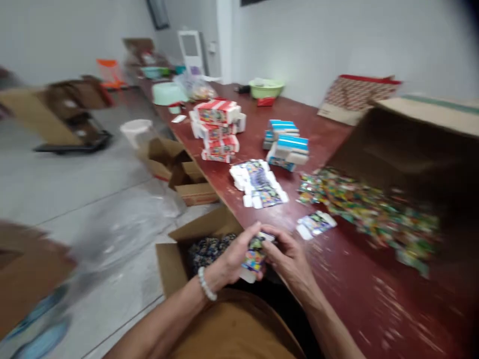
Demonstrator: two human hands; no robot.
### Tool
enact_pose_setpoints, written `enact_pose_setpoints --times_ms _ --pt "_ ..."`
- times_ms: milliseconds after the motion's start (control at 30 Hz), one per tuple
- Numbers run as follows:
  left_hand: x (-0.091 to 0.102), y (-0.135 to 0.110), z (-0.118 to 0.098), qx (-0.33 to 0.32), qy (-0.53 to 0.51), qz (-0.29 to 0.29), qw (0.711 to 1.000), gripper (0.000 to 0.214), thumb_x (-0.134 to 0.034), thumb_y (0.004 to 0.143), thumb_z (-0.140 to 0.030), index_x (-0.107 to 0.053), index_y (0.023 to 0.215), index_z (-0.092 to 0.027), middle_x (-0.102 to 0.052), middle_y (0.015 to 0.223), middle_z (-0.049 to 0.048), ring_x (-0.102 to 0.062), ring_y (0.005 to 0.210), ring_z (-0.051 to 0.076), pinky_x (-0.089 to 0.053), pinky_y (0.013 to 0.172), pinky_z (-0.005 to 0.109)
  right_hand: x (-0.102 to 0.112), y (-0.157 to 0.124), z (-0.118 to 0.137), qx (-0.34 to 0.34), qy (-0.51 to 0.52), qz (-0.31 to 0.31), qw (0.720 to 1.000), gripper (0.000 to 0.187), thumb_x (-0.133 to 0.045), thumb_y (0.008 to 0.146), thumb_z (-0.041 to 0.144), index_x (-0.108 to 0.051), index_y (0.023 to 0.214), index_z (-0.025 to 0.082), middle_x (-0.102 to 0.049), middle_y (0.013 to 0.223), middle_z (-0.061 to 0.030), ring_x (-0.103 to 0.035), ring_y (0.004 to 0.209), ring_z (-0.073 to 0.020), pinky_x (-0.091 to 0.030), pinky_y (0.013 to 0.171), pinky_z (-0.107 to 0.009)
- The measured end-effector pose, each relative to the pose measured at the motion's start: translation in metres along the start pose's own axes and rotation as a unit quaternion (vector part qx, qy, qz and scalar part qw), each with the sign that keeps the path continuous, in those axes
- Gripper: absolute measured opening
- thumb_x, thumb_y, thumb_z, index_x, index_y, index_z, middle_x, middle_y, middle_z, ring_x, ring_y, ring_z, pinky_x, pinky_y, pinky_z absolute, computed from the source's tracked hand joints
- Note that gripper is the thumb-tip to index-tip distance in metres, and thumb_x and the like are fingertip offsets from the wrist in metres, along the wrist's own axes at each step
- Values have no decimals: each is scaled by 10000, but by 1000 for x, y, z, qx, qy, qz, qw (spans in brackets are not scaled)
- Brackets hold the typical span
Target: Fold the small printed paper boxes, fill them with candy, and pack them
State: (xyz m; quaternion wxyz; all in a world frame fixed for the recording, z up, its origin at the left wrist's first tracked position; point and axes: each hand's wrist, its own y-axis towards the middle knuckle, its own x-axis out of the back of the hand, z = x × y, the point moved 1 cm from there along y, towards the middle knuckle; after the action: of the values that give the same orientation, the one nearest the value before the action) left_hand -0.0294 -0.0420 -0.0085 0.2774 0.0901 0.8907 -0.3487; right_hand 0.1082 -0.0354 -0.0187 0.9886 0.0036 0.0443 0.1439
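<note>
A small printed carton [253, 261], purple and green with a white flap at its lower end, sits between my hands in front of my body. My left hand [236, 255] is closed around its left side, with a beaded bracelet at the wrist. My right hand [286, 252] grips its upper right part, thumb on the printed face. Just beyond on the table lies a flat carton blank [316, 224]. A stack of similar flat blanks [260, 183] lies farther off. Below my left hand an open cardboard box [168, 269] holds many small dark wrapped pieces.
The dark red table [359, 304] bears red cartons [217, 129], blue cartons [286, 142] and a green basin [266, 89]. On the right, small colourful packets [374, 209] spill from a large tipped cardboard box [419, 139]. More open boxes [196, 193] stand on the floor.
</note>
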Motion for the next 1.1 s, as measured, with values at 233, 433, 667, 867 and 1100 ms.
enact_pose_setpoints --times_ms 233,433,667,867,1100 --pt "-17 4 -4 1 7 27 1000 553 -464 878 -641 -622 752 -126 -604 531 22 -555 327 133 -429 312 214 13 0 1 2 46 -13 999 300 -743 818 345 -720 1099 243 -696 1065 -51 -568 585 -86 -476 539 -221" --pt "-24 -4 -9 -17 -24 51 998 578 -385 925 -626 -610 1169 -152 -594 518 -2 -556 315 153 -429 300 218 6 1 7 38 127 -10 991 183 -759 801 314 -737 969 247 -661 1144 -63 -625 774 -149 -483 506 -205" --pt "-14 -4 -6 -51 45 107 992 600 -353 961 -573 -434 1434 -212 -640 612 23 -584 386 150 -449 362 214 12 2 6 -55 176 -12 983 171 -728 842 351 -711 838 182 -650 638 14 -576 450 -92 -443 459 -208" --pt "-10 -3 -6 -83 80 116 986 598 -369 965 -530 -418 1458 -195 -637 656 37 -561 446 144 -468 389 225 13 2 9 -125 222 -26 967 249 -793 762 385 -692 785 158 -639 575 17 -578 427 -107 -416 426 -208" --pt "-7 -5 -7 -101 121 128 979 610 -446 933 -531 -428 1459 -223 -648 702 39 -569 472 150 -446 416 226 12 2 9 -131 236 -36 962 256 -810 733 377 -688 750 153 -660 628 -5 -567 471 -102 -452 453 -222"
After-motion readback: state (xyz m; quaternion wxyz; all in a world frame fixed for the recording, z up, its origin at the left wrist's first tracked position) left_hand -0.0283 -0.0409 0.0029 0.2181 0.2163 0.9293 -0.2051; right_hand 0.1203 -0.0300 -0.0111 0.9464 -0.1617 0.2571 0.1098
